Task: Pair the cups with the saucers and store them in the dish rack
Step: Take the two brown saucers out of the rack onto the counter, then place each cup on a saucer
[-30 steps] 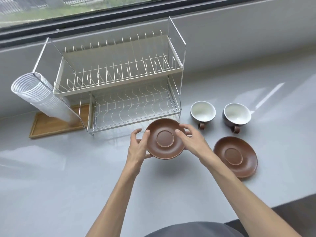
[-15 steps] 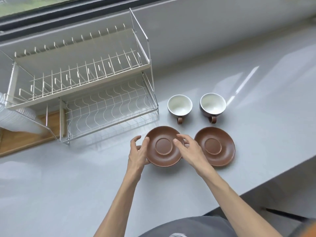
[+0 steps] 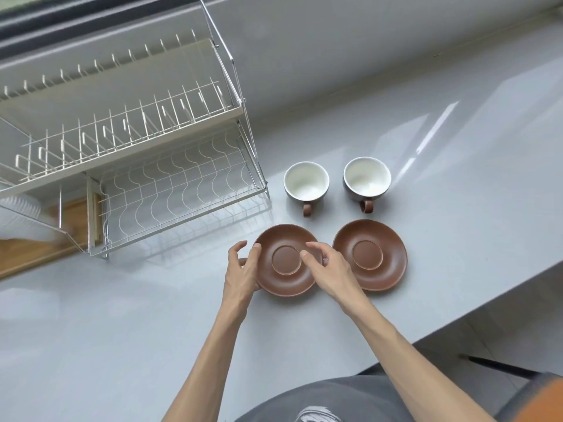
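Observation:
Two brown saucers lie side by side on the grey counter. Both my hands hold the left saucer (image 3: 286,258): my left hand (image 3: 242,269) has its thumb on the left rim and its fingers below, and my right hand (image 3: 330,271) pinches the right rim. The right saucer (image 3: 370,254) lies untouched. Behind them two dark cups with white insides stand upright, the left cup (image 3: 306,181) and the right cup (image 3: 367,177), handles towards me. The two-tier white wire dish rack (image 3: 122,162) stands at the left with both tiers bare.
A wooden tray (image 3: 21,254) lies under the rack's left end. A stack of white plastic cups (image 3: 18,208) hangs on the rack's side. The counter's front edge (image 3: 487,303) runs diagonally at the right. A grey wall (image 3: 335,56) rises behind.
The saucer in my hands has come down from in front of the rack to right beside the other saucer. My view has swung to the right and closer.

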`<state>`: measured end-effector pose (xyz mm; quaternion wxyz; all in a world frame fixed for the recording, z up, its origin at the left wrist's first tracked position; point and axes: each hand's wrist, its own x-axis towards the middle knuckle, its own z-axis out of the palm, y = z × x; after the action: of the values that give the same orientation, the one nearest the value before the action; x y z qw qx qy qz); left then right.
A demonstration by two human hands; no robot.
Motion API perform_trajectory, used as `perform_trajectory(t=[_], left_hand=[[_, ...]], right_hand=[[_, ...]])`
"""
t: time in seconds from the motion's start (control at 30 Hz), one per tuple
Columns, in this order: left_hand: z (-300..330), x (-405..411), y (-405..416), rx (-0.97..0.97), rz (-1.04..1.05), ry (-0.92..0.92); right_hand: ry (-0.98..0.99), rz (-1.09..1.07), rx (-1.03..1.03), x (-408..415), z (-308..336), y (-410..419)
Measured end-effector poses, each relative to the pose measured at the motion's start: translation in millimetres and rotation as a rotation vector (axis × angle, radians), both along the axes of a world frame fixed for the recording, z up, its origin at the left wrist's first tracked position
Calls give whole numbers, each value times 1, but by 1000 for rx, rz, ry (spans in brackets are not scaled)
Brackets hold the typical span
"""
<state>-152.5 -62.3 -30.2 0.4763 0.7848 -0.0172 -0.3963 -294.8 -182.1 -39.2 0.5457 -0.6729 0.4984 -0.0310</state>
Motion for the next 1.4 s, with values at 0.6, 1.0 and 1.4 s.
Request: perform_trajectory(t=[0.6,1.0,1.4], left_hand=[[-1,-7,-2,40,-22,-15],[5,2,-7,452,-552,-421],[43,-29,-70,499,-803,-895]], right_hand=[[18,35,5,-4,-2,3],[139,286,-101,-9,19,-20],[323,446,-821,-31,42,-66]])
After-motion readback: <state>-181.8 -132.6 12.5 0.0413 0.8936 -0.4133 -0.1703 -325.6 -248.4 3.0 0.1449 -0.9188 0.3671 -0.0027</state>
